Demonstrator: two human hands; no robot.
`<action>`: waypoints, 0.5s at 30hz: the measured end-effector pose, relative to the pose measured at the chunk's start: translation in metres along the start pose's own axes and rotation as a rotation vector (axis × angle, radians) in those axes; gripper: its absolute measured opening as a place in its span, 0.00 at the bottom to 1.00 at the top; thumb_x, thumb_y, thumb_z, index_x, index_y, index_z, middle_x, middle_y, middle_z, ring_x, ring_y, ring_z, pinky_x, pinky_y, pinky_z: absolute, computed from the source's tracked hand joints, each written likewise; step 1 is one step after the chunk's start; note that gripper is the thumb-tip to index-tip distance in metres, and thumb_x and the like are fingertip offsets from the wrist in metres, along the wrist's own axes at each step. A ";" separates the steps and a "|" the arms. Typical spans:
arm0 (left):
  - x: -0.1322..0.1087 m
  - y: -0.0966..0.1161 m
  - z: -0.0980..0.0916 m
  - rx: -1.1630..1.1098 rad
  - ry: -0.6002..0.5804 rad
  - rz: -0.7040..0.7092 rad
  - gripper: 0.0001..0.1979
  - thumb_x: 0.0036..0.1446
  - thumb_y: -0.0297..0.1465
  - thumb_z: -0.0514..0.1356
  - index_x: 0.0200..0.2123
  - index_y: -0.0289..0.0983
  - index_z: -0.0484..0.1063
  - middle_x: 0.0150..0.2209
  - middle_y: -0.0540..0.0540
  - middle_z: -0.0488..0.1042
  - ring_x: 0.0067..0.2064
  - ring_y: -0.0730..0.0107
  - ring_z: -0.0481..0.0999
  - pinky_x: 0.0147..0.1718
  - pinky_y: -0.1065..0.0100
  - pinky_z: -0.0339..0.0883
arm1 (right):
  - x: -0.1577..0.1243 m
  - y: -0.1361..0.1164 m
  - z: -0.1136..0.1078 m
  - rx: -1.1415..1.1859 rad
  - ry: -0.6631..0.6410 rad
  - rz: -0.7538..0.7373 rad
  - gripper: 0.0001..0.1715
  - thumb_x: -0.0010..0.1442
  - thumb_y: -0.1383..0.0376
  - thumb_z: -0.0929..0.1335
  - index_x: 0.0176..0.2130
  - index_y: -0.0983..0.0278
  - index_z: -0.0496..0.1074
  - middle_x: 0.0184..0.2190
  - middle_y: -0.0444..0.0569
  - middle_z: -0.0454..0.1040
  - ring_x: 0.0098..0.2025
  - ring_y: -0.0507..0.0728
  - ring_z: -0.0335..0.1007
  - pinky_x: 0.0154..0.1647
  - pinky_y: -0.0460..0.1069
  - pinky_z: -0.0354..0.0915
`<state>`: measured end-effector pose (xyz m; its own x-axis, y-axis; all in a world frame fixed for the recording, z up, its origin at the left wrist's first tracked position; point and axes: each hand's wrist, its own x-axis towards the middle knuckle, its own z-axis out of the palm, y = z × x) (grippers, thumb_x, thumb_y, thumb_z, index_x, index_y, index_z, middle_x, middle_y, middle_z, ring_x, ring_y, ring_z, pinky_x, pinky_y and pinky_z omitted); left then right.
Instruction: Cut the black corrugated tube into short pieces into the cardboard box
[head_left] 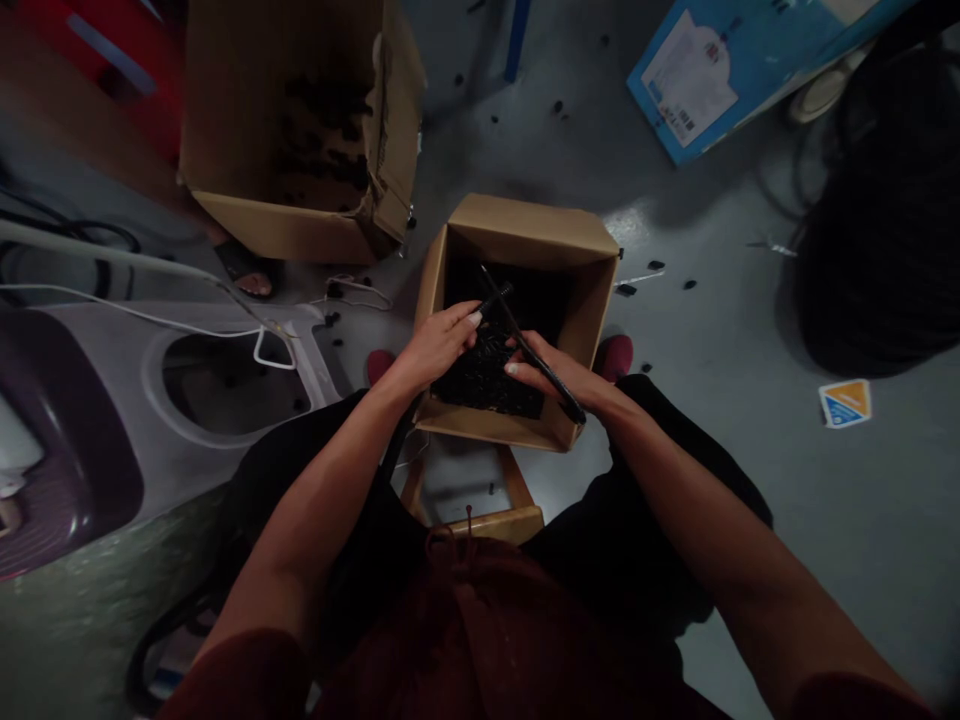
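A person's left hand [435,345] is clenching a short black handle [495,298] and the right hand [551,370] is grasping a thin black rod [566,390], both working just above black pieces [487,375] heaped in a cardboard box [529,225] on a wooden stool [495,525]. A slipping grip could be sending the rod to the floor [750,500] among stray black bits [656,265] — and pressure on the rim could be tipping the box.

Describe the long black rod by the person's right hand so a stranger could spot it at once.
On the grey floor, find the small open cardboard box right in front of the person. The long, thin, straight black rod runs diagonally over the box, along the right hand. Unlike the small dark lumps heaped inside, it is slender and straight.
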<state>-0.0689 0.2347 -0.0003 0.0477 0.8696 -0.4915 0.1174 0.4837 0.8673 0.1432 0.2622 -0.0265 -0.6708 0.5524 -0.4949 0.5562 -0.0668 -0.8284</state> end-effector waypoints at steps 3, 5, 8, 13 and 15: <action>0.000 0.001 -0.001 0.025 -0.016 0.004 0.13 0.60 0.35 0.54 0.39 0.34 0.73 0.22 0.52 0.62 0.23 0.79 0.57 0.22 0.75 0.51 | 0.001 -0.001 0.004 -0.045 0.038 0.018 0.34 0.57 0.46 0.64 0.54 0.65 0.60 0.44 0.55 0.72 0.45 0.62 0.69 0.46 0.55 0.65; 0.000 0.001 -0.002 0.041 -0.023 0.009 0.13 0.60 0.35 0.54 0.38 0.34 0.73 0.22 0.52 0.62 0.23 0.79 0.58 0.23 0.75 0.52 | 0.002 -0.004 0.007 -0.083 0.087 0.042 0.30 0.58 0.49 0.63 0.52 0.65 0.61 0.45 0.55 0.72 0.45 0.61 0.69 0.45 0.54 0.65; 0.000 0.002 -0.002 0.072 -0.017 0.025 0.13 0.60 0.35 0.53 0.39 0.34 0.73 0.22 0.52 0.62 0.23 0.78 0.58 0.23 0.75 0.52 | 0.002 -0.009 0.011 -0.124 0.162 0.082 0.23 0.60 0.52 0.62 0.49 0.63 0.64 0.43 0.53 0.73 0.41 0.60 0.70 0.42 0.53 0.64; 0.000 0.002 -0.002 0.132 -0.014 0.045 0.12 0.61 0.33 0.51 0.38 0.34 0.72 0.22 0.52 0.62 0.23 0.78 0.59 0.24 0.74 0.53 | 0.002 -0.010 0.015 -0.170 0.215 0.082 0.17 0.60 0.55 0.62 0.44 0.62 0.66 0.34 0.49 0.74 0.33 0.57 0.69 0.35 0.49 0.62; 0.000 0.000 -0.003 0.165 -0.012 0.053 0.12 0.61 0.32 0.51 0.36 0.34 0.72 0.22 0.52 0.62 0.24 0.78 0.59 0.25 0.74 0.53 | 0.002 -0.008 0.016 -0.206 0.236 0.083 0.16 0.60 0.56 0.62 0.43 0.62 0.66 0.32 0.48 0.74 0.31 0.57 0.69 0.33 0.49 0.60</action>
<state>-0.0719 0.2354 0.0001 0.0702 0.8917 -0.4471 0.2756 0.4134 0.8678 0.1293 0.2500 -0.0249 -0.5005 0.7308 -0.4642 0.7077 0.0365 -0.7056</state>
